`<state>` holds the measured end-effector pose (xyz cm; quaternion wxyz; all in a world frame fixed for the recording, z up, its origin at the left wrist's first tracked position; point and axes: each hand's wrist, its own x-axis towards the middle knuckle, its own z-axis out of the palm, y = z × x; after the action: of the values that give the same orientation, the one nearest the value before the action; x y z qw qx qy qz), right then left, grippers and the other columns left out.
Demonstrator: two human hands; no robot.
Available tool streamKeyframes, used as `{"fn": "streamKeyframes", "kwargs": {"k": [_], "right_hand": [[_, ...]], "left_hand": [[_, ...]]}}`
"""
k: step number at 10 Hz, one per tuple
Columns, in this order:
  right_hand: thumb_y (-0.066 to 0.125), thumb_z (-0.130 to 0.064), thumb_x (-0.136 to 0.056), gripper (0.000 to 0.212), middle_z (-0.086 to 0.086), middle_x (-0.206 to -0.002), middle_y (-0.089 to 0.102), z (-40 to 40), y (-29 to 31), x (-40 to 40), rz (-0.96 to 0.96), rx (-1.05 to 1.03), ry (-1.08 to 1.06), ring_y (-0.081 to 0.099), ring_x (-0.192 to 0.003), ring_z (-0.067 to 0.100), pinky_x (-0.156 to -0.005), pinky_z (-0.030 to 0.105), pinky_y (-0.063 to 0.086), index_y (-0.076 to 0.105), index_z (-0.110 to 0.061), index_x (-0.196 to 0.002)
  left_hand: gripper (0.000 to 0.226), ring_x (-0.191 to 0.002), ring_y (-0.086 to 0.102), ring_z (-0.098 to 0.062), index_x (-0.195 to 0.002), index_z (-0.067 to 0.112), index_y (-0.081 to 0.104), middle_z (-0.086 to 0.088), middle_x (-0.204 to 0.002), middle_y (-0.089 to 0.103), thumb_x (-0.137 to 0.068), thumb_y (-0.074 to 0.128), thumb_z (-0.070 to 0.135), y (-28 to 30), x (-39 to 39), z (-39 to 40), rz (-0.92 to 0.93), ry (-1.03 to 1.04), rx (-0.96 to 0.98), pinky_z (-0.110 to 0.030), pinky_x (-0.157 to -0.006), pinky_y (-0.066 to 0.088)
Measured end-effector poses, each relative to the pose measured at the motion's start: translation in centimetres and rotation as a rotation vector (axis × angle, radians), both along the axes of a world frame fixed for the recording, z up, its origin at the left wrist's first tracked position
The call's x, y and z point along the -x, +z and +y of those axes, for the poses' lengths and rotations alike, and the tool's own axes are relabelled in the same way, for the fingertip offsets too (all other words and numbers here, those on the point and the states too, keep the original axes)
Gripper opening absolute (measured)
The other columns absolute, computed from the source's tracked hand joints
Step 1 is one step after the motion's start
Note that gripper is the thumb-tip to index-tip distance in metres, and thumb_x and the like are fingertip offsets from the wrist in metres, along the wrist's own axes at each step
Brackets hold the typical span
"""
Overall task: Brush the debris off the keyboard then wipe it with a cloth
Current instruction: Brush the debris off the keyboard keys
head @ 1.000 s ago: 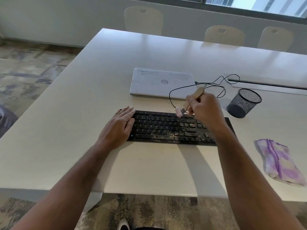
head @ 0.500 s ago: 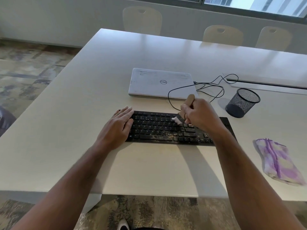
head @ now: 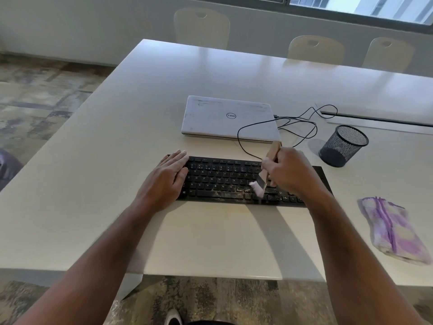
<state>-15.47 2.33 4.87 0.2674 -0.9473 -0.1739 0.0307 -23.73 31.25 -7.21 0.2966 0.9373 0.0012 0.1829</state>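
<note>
While the right hand point(head: 289, 173) has its fingers curled round the wooden handle of a small paintbrush point(head: 267, 172), the pale bristles are down on the lower key rows of the black keyboard point(head: 225, 179), right of its middle. The handle tilts up and away toward the far edge of the keyboard. You can see light crumbs speckled over the bottom rows near the bristles, mostly along the keyboard's near edge.

Left hand point(head: 167, 178) is flat, fingers straight and together, lying on the keyboard's left end and holding nothing.

Folded purple and cream cloth point(head: 392, 231) lies on the white table point(head: 93, 160) well off to the right of the keyboard, nobody touching it.

Just behind the keyboard sits a closed white Dell laptop point(head: 228, 117), with a thin black cable point(head: 297, 124) looping from its right side and down toward the keyboard's far edge. Black mesh pen cup point(head: 343, 145) stands behind the keyboard's right end. Three pale chairs point(head: 201, 26) sit along the far side of the table.
</note>
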Motion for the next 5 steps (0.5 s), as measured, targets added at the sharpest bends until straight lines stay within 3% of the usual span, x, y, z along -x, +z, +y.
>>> {"fn": "streamKeyframes", "kwargs": {"k": [1, 2, 4, 5], "right_hand": [[0.059, -0.028, -0.106, 0.034, 0.005, -0.069, 0.072, -0.07, -0.18, -0.16, -0.050, -0.077, -0.048, 0.072, -0.068, 0.024, -0.071, 0.038, 0.058, 0.070, -0.010, -0.080], [0.058, -0.024, -0.106, 0.032, 0.003, -0.067, 0.071, -0.06, -0.39, 0.07, 0.023, -0.066, -0.040, 0.072, -0.060, 0.017, -0.064, 0.037, 0.062, 0.071, -0.004, -0.085], [0.059, -0.027, -0.106, 0.036, 0.005, -0.065, 0.072, -0.26, -0.31, -0.05, -0.025, -0.113, -0.051, 0.073, -0.062, 0.020, -0.071, 0.042, 0.062, 0.071, -0.005, -0.080], [0.058, -0.022, -0.106, 0.031, 0.003, -0.066, 0.071, -0.49, -0.26, 0.11, 0.073, -0.065, 0.003, 0.072, -0.057, 0.018, -0.069, 0.042, 0.063, 0.071, -0.002, -0.086]], "left_hand": [[0.053, -0.150, 0.030, -0.008, -0.148, 0.007, 0.049, -0.006, -0.155, 0.046, -0.103, 0.038, 0.030, -0.03, -0.05, 0.06, -0.002, 0.000, 0.006, -0.028, -0.125, 0.018], [0.053, -0.150, 0.030, -0.008, -0.148, 0.007, 0.049, -0.006, -0.155, 0.045, -0.103, 0.038, 0.031, -0.07, -0.09, 0.09, 0.000, 0.000, 0.006, -0.028, -0.125, 0.018], [0.052, -0.150, 0.030, -0.007, -0.149, 0.008, 0.049, -0.005, -0.156, 0.045, -0.103, 0.038, 0.031, -0.16, -0.12, 0.16, 0.003, 0.004, 0.005, -0.029, -0.125, 0.019], [0.052, -0.150, 0.030, -0.007, -0.149, 0.008, 0.049, -0.005, -0.156, 0.045, -0.103, 0.038, 0.031, -0.18, -0.09, 0.14, 0.002, 0.002, 0.005, -0.029, -0.125, 0.018]]}}
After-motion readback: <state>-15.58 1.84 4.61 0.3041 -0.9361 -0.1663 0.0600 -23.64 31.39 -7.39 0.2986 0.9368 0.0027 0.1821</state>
